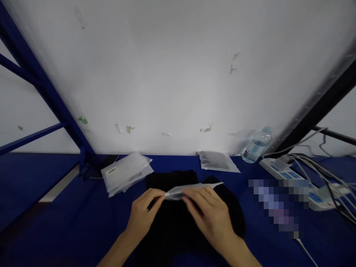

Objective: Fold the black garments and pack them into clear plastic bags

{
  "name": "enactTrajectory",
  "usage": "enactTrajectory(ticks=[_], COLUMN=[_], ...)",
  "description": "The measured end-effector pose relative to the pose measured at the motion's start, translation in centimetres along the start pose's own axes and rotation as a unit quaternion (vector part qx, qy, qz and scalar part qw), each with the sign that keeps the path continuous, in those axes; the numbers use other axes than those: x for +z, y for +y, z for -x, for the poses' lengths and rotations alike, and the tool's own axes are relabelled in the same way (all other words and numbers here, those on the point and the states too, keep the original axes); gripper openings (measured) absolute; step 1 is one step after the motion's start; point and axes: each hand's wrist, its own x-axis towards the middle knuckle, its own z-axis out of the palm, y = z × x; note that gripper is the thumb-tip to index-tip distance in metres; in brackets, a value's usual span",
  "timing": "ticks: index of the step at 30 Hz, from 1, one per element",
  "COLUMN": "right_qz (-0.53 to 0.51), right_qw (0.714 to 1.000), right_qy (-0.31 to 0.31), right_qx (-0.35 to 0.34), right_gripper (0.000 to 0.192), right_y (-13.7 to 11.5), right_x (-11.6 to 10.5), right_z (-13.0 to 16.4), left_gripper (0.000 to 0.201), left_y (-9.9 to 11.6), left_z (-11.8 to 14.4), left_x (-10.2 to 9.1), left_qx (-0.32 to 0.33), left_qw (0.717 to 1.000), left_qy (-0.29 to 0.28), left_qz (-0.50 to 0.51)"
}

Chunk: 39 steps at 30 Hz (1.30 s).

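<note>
Both of my hands hold a frosted clear plastic bag [194, 188] above a black garment [172, 215] lying on the blue table [55, 230]. My left hand [144, 212] pinches the bag's left end between thumb and fingers. My right hand [210, 215] grips the bag at its middle, fingers over the top edge. The bag is seen nearly edge-on, stretched sideways between the hands.
A stack of frosted bags [126, 173] lies at the back left, another bag [218, 161] at the back right. A water bottle [256, 145] leans by the white wall. A power strip [294, 178] with several cables sits at right. Blue rack struts [44, 89] rise at left.
</note>
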Motion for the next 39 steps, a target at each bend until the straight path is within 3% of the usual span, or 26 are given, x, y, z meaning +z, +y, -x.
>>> enactTrajectory(ticks=[3, 6, 10, 15, 23, 28, 32, 39], right_qz=[0.002, 0.004, 0.037, 0.102, 0.142, 0.125, 0.087, 0.230], right_qw=[0.997, 0.994, 0.994, 0.994, 0.990, 0.992, 0.992, 0.964], right_qy=[-0.051, -0.069, -0.040, -0.022, -0.024, -0.024, -0.090, -0.127], right_qx=[-0.058, -0.082, -0.091, -0.041, -0.009, -0.001, -0.015, -0.031], right_gripper=[0.022, 0.018, 0.017, 0.018, 0.019, 0.031, 0.021, 0.038], right_y=[-1.9, -1.8, 1.6, 6.4, 8.6, 6.5, 3.0, 0.0], right_x=[0.6, 0.8, -1.2, -4.5, -5.2, -5.6, -4.6, -1.0], right_z=[-1.3, -1.4, 0.0, 1.8, 2.4, 2.2, 1.6, 1.8], left_gripper=[0.012, 0.015, 0.015, 0.011, 0.014, 0.013, 0.014, 0.019], left_y=[0.7, 1.0, 0.2, -0.8, -0.5, -0.5, -0.3, 0.8], left_z=[0.4, 0.7, 1.4, 1.8, 1.6, 1.6, 1.6, 2.5], left_x=[0.2, 0.0, -0.8, -1.4, -0.7, -0.7, -0.6, 0.2], left_qx=[0.039, 0.067, 0.061, 0.044, 0.033, 0.028, 0.052, 0.052], left_qw=[0.999, 0.997, 0.998, 0.998, 0.999, 0.999, 0.998, 0.998], left_qy=[-0.003, -0.016, -0.016, 0.000, -0.021, -0.006, 0.003, -0.024], left_qz=[-0.013, -0.021, -0.032, -0.041, -0.030, -0.035, -0.035, -0.014])
